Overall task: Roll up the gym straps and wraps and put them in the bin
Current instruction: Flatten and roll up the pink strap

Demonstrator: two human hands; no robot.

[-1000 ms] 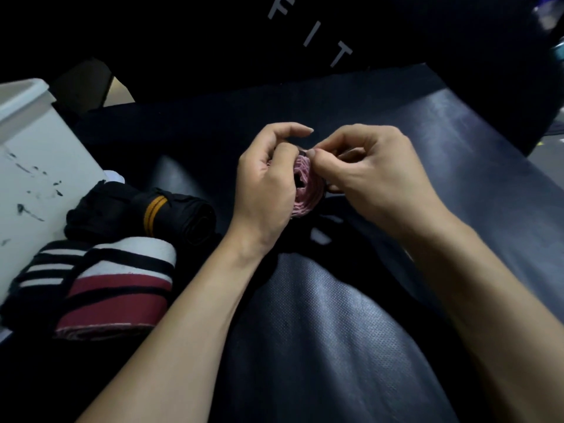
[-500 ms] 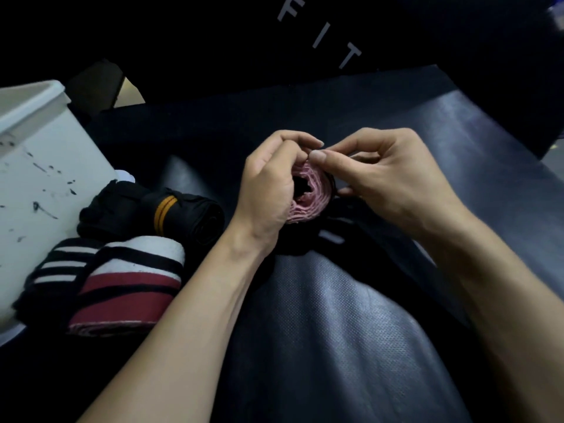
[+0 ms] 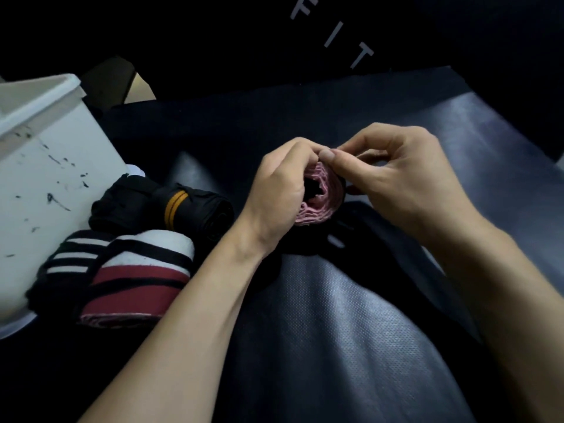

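Observation:
A pink wrap (image 3: 319, 206), wound into a roll with its open end facing me, sits between both hands above the dark padded bench (image 3: 351, 346). My left hand (image 3: 280, 190) curls round the roll's left side. My right hand (image 3: 396, 181) pinches its top edge with thumb and fingertips. A black tail of the wrap (image 3: 341, 239) trails down onto the bench below the roll. The white bin (image 3: 39, 166) stands at the far left.
Three rolled wraps lie beside the bin: a black one with orange stripes (image 3: 171, 206), a black-and-white striped one (image 3: 70, 264) and a white, black and maroon one (image 3: 137, 282). A dark panel with white letters (image 3: 332, 35) rises behind the bench.
The roll has turned so its open pink end faces me more fully. My right thumb has shifted onto the top edge. Both hands sit slightly lower in view.

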